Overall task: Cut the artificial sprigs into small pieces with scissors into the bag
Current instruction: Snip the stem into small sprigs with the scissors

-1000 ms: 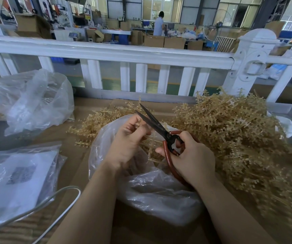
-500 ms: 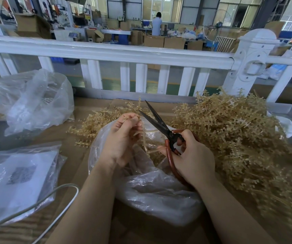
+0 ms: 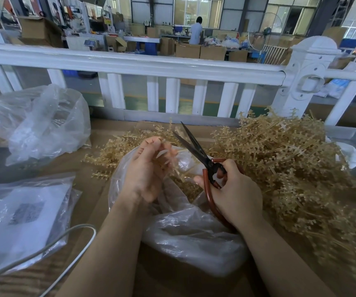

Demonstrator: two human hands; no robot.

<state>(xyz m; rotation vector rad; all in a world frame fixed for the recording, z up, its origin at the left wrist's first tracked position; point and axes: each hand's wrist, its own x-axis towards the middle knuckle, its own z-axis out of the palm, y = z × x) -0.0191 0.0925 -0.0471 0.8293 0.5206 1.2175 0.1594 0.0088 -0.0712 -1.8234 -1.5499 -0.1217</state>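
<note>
My left hand (image 3: 145,168) hovers over the mouth of a clear plastic bag (image 3: 190,236) and pinches a thin tan sprig (image 3: 181,150) between blurred fingertips. My right hand (image 3: 235,194) grips the red handles of black-bladed scissors (image 3: 194,146), whose blades stand apart and point up and to the left, just right of the sprig. Cut tan pieces (image 3: 189,186) lie inside the bag. A big heap of tan artificial sprigs (image 3: 286,168) fills the table to the right, and a smaller bunch of sprigs (image 3: 112,153) lies behind the bag on the left.
Two more clear bags rest at the left: a crumpled bag (image 3: 42,123) at the back and a flat bag with a paper label (image 3: 22,217) near me. A grey cable (image 3: 65,239) loops at the lower left. A white railing (image 3: 130,63) runs behind the cardboard-covered table (image 3: 172,284).
My left hand has shifted slightly up and left, its fingers moving on the sprig. The scissors stayed open and swung a little more upright.
</note>
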